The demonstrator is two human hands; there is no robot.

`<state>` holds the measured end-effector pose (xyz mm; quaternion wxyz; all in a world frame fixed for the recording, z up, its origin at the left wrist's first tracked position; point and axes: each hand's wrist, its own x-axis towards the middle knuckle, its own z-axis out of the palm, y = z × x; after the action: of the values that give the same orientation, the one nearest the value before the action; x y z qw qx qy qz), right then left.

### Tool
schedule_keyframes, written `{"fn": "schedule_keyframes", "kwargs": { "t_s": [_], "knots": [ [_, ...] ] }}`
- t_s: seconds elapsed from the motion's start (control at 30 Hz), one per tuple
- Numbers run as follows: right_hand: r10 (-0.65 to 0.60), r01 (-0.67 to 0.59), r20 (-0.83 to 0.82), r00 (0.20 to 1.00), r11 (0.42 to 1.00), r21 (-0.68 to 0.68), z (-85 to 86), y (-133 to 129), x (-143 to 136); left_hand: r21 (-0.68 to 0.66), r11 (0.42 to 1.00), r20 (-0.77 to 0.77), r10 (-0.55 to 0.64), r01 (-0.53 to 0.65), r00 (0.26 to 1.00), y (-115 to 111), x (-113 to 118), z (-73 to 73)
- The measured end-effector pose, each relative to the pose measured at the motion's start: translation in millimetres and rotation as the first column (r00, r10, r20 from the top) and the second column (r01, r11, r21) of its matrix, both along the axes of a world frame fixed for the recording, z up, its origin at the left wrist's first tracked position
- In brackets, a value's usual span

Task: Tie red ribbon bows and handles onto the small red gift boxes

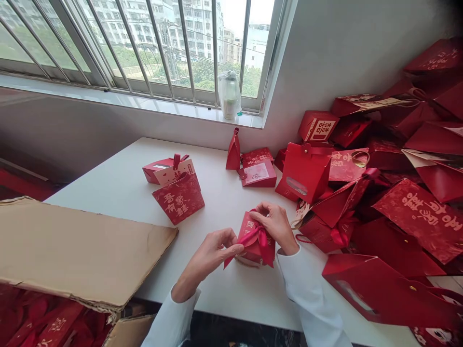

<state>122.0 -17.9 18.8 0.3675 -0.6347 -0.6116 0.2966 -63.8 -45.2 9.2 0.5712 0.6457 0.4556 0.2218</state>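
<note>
A small red gift box (253, 253) with pale lettering stands on the white table in front of me. Across its top and front lies a dark red ribbon bow (258, 234), its tails hanging down. From the left, my left hand (213, 255) pinches the bow's left side between thumb and fingers. My right hand (274, 222) is at the top right of the box, its fingers closed on the upper part of the ribbon. Part of the box's top is hidden behind the right hand's fingers.
A big pile of red gift boxes and bags (390, 226) covers the table's right side. Further back-left stands a red bag (180, 198). At left, an open cardboard carton (87, 246) holds more red pieces. A wrapped jar (229, 96) sits on the windowsill.
</note>
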Motion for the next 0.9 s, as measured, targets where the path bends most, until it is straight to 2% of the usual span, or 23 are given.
{"fn": "schedule_keyframes", "kwargs": {
  "t_s": [0.13,0.23,0.27,0.33,0.4,0.43,0.57,0.67,0.73,0.9],
  "knots": [
    [-0.012,0.013,-0.044,0.999,0.999,0.035,-2.7,-1.5,8.6,0.069,0.995,-0.178,-0.061,0.075,0.982,-6.1,-10.4,-0.1],
    [-0.099,0.109,-0.109,0.989,0.991,0.082,-9.3,-8.1,26.8,0.091,0.983,-0.336,-0.119,0.158,0.934,-8.3,-24.1,4.0],
    [-0.14,0.153,-0.135,0.981,0.984,0.089,-12.6,-11.8,33.6,0.109,0.984,-0.363,-0.093,0.141,0.927,-7.9,-27.6,6.6],
    [-0.195,0.21,-0.177,0.965,0.975,0.072,-20.5,-20.5,45.3,0.192,0.98,-0.376,0.031,0.045,0.926,-5.5,-29.7,13.4],
    [-0.207,0.218,-0.223,0.952,0.976,0.022,-29.1,-28.7,52.1,0.316,0.947,-0.333,0.163,-0.053,0.929,-2.9,-22.7,21.8],
    [-0.203,0.208,-0.245,0.948,0.978,-0.006,-33.1,-31.7,53.2,0.368,0.927,-0.297,0.192,-0.074,0.935,-2.2,-15.6,26.2],
    [-0.19,0.178,-0.334,0.923,0.982,-0.066,-42.8,-33.4,47.2,0.485,0.874,-0.181,0.144,-0.04,0.973,-6.0,27.1,37.7],
    [-0.159,0.156,-0.365,0.917,0.987,-0.039,-42.0,-28.7,41.1,0.555,0.831,-0.169,0.16,-0.04,0.973,-8.5,56.9,34.9],
    [-0.121,0.124,-0.376,0.919,0.992,-0.016,-39.7,-27.1,40.5,0.588,0.806,-0.172,0.206,-0.067,0.964,-7.8,67.5,29.1],
    [0.029,-0.025,-0.392,0.919,1.0,0.015,-38.3,-31.7,49.1,0.633,0.758,-0.107,0.286,-0.157,0.952,-0.9,61.3,19.2]
  ]
}}
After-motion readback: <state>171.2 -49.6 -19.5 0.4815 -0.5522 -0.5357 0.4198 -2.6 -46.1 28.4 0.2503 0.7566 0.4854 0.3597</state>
